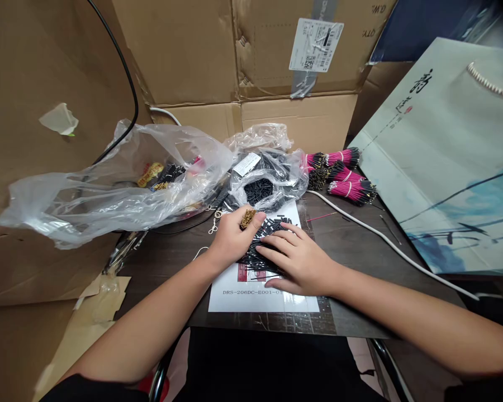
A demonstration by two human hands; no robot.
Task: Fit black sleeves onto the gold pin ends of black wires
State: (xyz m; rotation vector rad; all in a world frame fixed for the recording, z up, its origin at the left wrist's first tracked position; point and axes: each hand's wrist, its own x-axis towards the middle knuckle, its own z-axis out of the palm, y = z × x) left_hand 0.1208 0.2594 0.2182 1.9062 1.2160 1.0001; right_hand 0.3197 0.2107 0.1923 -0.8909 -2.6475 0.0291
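My left hand (232,237) is closed around a bundle of wires with gold-coloured metal terminals (247,218), whose ends poke out between thumb and fingers. Loose black wires (255,259) lie spread to the right of that hand, across a white printed sheet (264,304). Fingers stretched and apart, my right hand (297,259) rests flat over these wires. Short black tube pieces (272,225) are scattered just beyond its fingertips. Behind both hands an open clear plastic bag (291,181) holds many small black tubes (259,191). The right palm hides part of the wires.
Tied bundles of pink and black wires (347,184) lie at the back right, near a white cable (385,240). A large plastic bag (184,151) with wires inside spreads across the left. Cardboard (193,50) walls the back; a pale paper bag (456,145) stands right.
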